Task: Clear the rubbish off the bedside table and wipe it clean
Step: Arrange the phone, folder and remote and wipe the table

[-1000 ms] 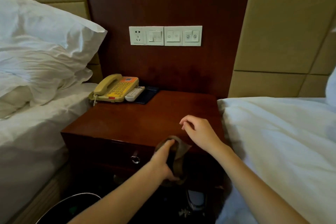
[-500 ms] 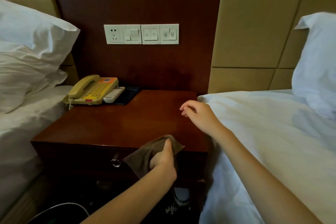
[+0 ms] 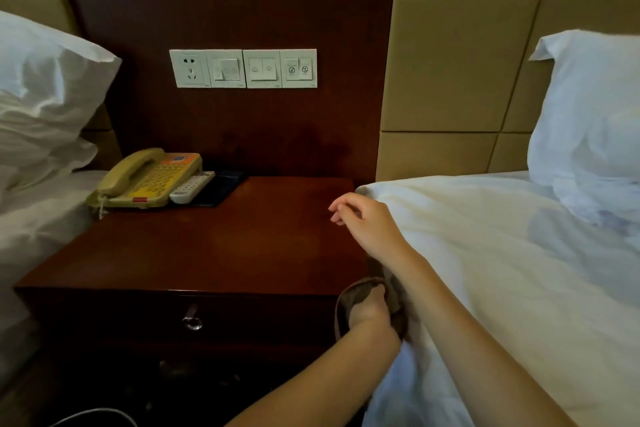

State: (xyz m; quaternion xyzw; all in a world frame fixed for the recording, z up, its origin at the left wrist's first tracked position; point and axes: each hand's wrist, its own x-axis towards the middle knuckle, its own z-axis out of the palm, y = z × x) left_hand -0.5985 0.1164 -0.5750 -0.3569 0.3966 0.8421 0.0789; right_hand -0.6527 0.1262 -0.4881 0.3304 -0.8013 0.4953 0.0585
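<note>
A dark wooden bedside table [image 3: 207, 246] stands between two white beds [image 3: 502, 253]. At its front right corner the left hand [image 3: 369, 314] grips a brown cloth [image 3: 358, 293]. The right hand [image 3: 367, 222] hovers over the table's right edge, fingers loosely curled, holding nothing. A telephone [image 3: 149, 180] and a remote [image 3: 192, 187] sit at the back left.

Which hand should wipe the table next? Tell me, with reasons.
Left. The left hand grips the cloth at the front right corner of the table, so it can wipe at once. The right hand hovers loosely curled by the right edge and holds nothing.
</note>
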